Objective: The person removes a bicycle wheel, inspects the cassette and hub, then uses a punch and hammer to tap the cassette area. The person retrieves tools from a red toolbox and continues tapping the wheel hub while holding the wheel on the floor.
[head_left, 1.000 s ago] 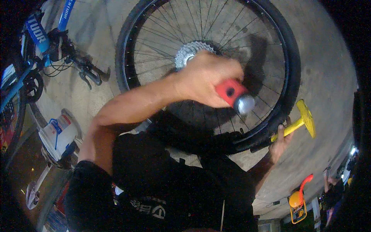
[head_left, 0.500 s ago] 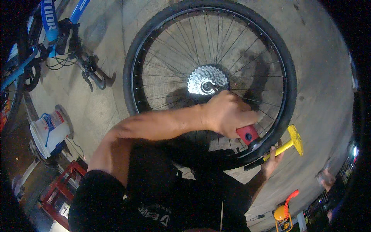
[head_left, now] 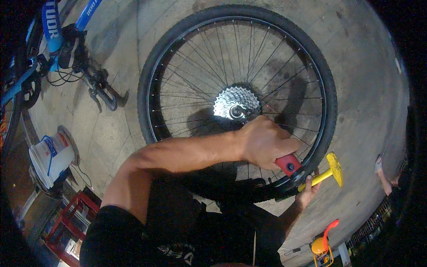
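A bicycle wheel with a black tyre lies on its side, its silver cassette facing up at the centre. My left arm crosses from the left over the near part of the wheel. My left hand is closed round a tool with a red handle. The tool's far end points at the hub in the cassette; my fingers hide most of it, so its kind and any contact are unclear. Beside the tyre's near right edge, my right hand grips the handle of a yellow hammer, head pointing outward.
A blue bicycle stands at the far left. Nearer on the left are a white bucket and a red metal frame. An orange device with a red hose sits at the lower right. Another person's leg shows at the right edge.
The view has shifted slightly, and the cassette and my left hand sit a little lower in it. Both hands keep their holds on the red-handled tool and the hammer.
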### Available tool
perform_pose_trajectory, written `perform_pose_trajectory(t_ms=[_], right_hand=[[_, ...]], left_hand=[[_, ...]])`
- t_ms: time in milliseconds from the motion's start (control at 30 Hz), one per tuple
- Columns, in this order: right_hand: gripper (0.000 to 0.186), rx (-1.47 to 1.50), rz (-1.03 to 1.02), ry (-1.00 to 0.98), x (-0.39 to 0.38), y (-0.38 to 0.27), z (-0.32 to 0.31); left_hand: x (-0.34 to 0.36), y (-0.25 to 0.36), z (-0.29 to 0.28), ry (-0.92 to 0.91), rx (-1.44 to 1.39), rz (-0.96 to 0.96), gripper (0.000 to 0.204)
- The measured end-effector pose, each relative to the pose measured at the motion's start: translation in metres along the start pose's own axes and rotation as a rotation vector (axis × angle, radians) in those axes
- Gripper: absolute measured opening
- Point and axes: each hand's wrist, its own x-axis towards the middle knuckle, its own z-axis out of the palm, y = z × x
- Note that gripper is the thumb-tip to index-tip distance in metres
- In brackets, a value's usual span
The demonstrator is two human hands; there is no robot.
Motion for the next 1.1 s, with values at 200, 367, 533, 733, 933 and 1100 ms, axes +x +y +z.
perform_pose_trajectory(t_ms=[200, 367, 533, 733, 933, 1100], right_hand=[[0.049, -0.016, 0.1, 0.026, -0.005, -0.017, 0.002], [0.036, -0.094, -0.042, -0.033, 0.002, -0.023, 0.01], [0.028, -0.015, -0.237, -0.112, -0.006, -0.026, 0.022], [0.058, -0.131, -0.425, -0.218, -0.039, -0.084, 0.05], [0.056, -0.25, -0.453, -0.347, -0.06, -0.099, 0.068], [0.05, -0.364, -0.518, -0.39, -0.06, -0.086, 0.061]], left_hand=[[0.013, 0.005, -0.008, -0.08, 0.033, -0.115, 0.034], [0.009, -0.003, -0.006, -0.109, 0.052, -0.146, 0.029], [-0.003, -0.018, 0.007, -0.067, 0.079, -0.158, 0.028], [0.006, -0.01, 0.003, -0.022, 0.074, -0.109, 0.035], [0.004, -0.011, 0.005, -0.012, 0.094, -0.092, 0.032], [0.007, -0.009, 0.004, -0.051, 0.091, -0.114, 0.03]])
